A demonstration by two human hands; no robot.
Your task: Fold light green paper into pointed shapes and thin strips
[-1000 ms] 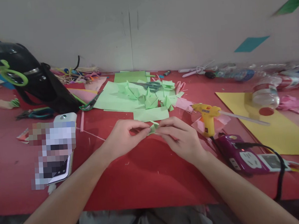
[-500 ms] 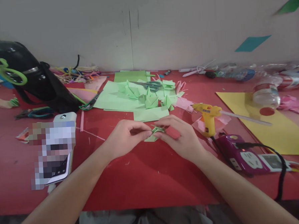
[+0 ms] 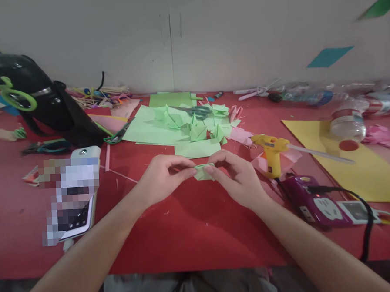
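Note:
A small folded piece of green paper [image 3: 203,173] is pinched between my two hands over the red table. My left hand [image 3: 165,176] grips its left end between thumb and fingers. At the right end, the thumb and fingers of my right hand [image 3: 235,174] press on it; the fingertips behind the paper are partly hidden. Just beyond my hands lies a flat green paper strip [image 3: 197,149]. Several folded green paper pieces [image 3: 198,130] stand behind it on larger green sheets [image 3: 144,127], with scissors [image 3: 198,112] lying among them.
On the right are a yellow glue gun [image 3: 272,153], a purple power socket [image 3: 318,200] with cables, a yellow sheet [image 3: 373,176] and plastic bottles [image 3: 347,127]. To the left are a phone [image 3: 82,191], pliers [image 3: 47,147] and a leaning black bottle holder [image 3: 65,109]. A wall [image 3: 111,41] closes the back.
The green paper has gone from a partly opened, tilted shape to a flatter, more level one. My right thumb now lies across its front; both hands stay nearly in place.

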